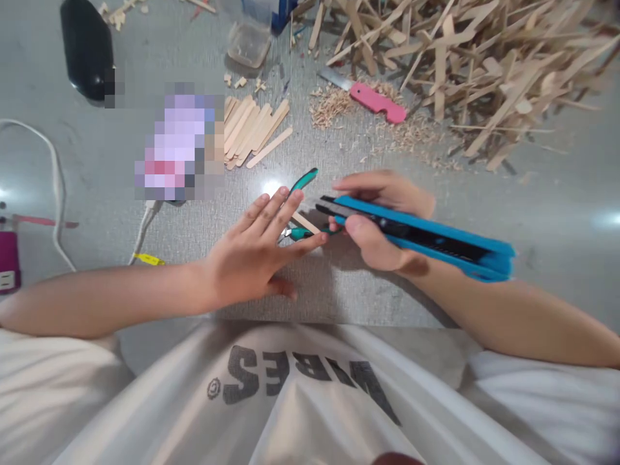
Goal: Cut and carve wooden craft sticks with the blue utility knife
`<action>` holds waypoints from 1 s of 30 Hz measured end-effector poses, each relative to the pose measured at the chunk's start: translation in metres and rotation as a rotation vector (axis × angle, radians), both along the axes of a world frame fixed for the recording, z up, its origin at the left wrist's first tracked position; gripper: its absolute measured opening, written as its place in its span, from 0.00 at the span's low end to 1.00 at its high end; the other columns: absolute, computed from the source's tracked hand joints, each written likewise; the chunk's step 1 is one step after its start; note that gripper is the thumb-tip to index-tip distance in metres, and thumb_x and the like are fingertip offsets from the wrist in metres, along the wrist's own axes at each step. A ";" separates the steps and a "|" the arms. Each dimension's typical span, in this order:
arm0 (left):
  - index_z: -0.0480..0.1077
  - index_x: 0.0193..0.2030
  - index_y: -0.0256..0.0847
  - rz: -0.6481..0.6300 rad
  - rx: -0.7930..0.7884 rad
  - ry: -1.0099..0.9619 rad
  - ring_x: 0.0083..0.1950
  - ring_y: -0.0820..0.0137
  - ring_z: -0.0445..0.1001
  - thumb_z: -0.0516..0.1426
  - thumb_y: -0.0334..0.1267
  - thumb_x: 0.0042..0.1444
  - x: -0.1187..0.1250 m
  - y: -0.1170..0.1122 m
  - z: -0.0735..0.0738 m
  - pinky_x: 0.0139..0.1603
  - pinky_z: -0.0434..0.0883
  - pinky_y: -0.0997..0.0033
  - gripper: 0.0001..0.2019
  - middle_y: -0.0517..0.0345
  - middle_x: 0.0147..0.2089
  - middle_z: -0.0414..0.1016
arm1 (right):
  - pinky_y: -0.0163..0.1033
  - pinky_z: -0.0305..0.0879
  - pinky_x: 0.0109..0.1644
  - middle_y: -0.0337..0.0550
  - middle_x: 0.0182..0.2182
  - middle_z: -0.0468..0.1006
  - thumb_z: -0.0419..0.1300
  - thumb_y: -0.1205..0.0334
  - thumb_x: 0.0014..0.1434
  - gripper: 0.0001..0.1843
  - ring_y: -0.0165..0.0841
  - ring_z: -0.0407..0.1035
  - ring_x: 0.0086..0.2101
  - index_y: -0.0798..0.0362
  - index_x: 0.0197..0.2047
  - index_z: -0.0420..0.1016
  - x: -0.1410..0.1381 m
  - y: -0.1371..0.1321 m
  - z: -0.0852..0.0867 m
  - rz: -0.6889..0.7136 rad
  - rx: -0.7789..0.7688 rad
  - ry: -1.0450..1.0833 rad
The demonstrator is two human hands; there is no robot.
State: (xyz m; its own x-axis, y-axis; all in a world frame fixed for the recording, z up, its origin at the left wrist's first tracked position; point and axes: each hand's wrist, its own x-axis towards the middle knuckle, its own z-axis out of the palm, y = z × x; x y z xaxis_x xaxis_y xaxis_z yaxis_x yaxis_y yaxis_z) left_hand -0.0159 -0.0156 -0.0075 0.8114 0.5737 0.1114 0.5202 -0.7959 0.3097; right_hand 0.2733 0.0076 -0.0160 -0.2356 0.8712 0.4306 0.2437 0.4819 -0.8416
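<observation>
My right hand (382, 219) is closed round a blue box cutter (436, 240), its tip pointing left toward my other hand. With fingers stretched out, my left hand (261, 245) lies over a pair of green-handled pliers (304, 179) on the table. One handle sticks out beyond the fingertips; the rest is partly hidden under the fingers. A short piece of wooden stick (306, 223) shows between the left fingers, close to the cutter's tip. Whether the left palm presses on anything is hidden.
Beyond my hands lie several flat wooden sticks (254, 132), a pink-handled knife (378, 102) amid wood shavings (330, 108), and a big heap of sticks (465, 64). At left are a blurred-out phone (177, 145), its white cable (141, 236) and a black object (87, 51).
</observation>
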 end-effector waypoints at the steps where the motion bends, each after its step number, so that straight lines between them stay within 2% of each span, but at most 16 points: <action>1: 0.64 0.91 0.57 0.001 -0.016 -0.016 0.95 0.26 0.57 0.86 0.65 0.49 0.000 0.001 -0.001 0.93 0.63 0.23 0.67 0.30 0.96 0.53 | 0.48 0.84 0.36 0.42 0.41 0.91 0.70 0.51 0.76 0.13 0.39 0.83 0.30 0.39 0.60 0.88 -0.002 0.001 0.002 0.062 0.041 -0.005; 3: 0.65 0.90 0.59 0.010 -0.064 -0.044 0.96 0.26 0.55 0.85 0.65 0.52 0.002 0.003 -0.003 0.94 0.61 0.22 0.63 0.36 0.97 0.52 | 0.46 0.83 0.34 0.41 0.40 0.92 0.68 0.59 0.75 0.12 0.38 0.82 0.29 0.39 0.58 0.87 -0.004 0.003 0.007 0.140 0.114 -0.059; 5: 0.67 0.88 0.61 0.013 -0.108 -0.062 0.96 0.26 0.53 0.85 0.63 0.52 0.004 0.006 -0.003 0.94 0.59 0.19 0.60 0.40 0.97 0.51 | 0.46 0.83 0.33 0.41 0.38 0.91 0.67 0.62 0.73 0.12 0.38 0.81 0.28 0.38 0.56 0.85 -0.004 0.005 0.012 0.152 0.158 -0.119; 9: 0.69 0.86 0.62 -0.012 -0.135 -0.059 0.97 0.26 0.51 0.86 0.60 0.52 0.006 0.010 -0.002 0.93 0.59 0.16 0.57 0.41 0.98 0.50 | 0.46 0.81 0.31 0.39 0.35 0.90 0.70 0.62 0.71 0.10 0.37 0.77 0.25 0.37 0.52 0.85 -0.004 0.003 0.012 0.115 0.183 -0.198; 13: 0.68 0.86 0.60 -0.029 -0.122 -0.073 0.96 0.23 0.52 0.86 0.63 0.50 0.005 0.012 0.000 0.92 0.59 0.15 0.60 0.35 0.98 0.49 | 0.46 0.76 0.27 0.36 0.33 0.88 0.71 0.61 0.69 0.15 0.37 0.75 0.23 0.35 0.57 0.84 -0.008 -0.002 0.006 0.030 0.174 -0.157; 17: 0.70 0.84 0.61 -0.022 -0.150 -0.065 0.97 0.25 0.51 0.85 0.60 0.54 0.005 0.013 0.002 0.93 0.58 0.16 0.54 0.42 0.97 0.52 | 0.42 0.69 0.22 0.31 0.29 0.83 0.71 0.62 0.66 0.17 0.35 0.70 0.20 0.36 0.56 0.80 -0.010 0.000 -0.001 0.022 0.210 -0.115; 20: 0.72 0.83 0.59 -0.028 -0.160 -0.034 0.97 0.26 0.49 0.84 0.60 0.56 0.006 0.014 0.003 0.94 0.57 0.16 0.51 0.43 0.96 0.54 | 0.39 0.66 0.21 0.31 0.30 0.83 0.72 0.62 0.64 0.17 0.32 0.71 0.20 0.38 0.55 0.78 -0.009 0.003 -0.003 0.049 0.218 -0.092; 25: 0.72 0.83 0.58 -0.023 -0.161 -0.039 0.97 0.26 0.49 0.82 0.62 0.58 0.007 0.013 0.002 0.94 0.57 0.17 0.50 0.43 0.97 0.54 | 0.42 0.73 0.24 0.35 0.33 0.87 0.71 0.61 0.67 0.14 0.34 0.75 0.22 0.37 0.54 0.81 -0.008 0.004 -0.002 0.083 0.211 -0.126; 30: 0.68 0.86 0.57 -0.032 -0.150 -0.132 0.96 0.24 0.51 0.85 0.62 0.54 0.005 0.012 -0.001 0.94 0.57 0.18 0.58 0.37 0.98 0.48 | 0.43 0.75 0.26 0.36 0.34 0.87 0.69 0.58 0.72 0.10 0.35 0.75 0.23 0.36 0.54 0.82 -0.005 0.004 -0.005 0.120 0.188 -0.144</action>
State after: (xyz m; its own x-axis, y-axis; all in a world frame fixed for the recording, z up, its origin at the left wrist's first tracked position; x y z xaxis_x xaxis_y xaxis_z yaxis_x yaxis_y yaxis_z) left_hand -0.0112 -0.0036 -0.0089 0.8137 0.5657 0.1337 0.4419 -0.7514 0.4901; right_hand 0.2681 0.0116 -0.0210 -0.4034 0.7411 0.5367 0.2862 0.6593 -0.6953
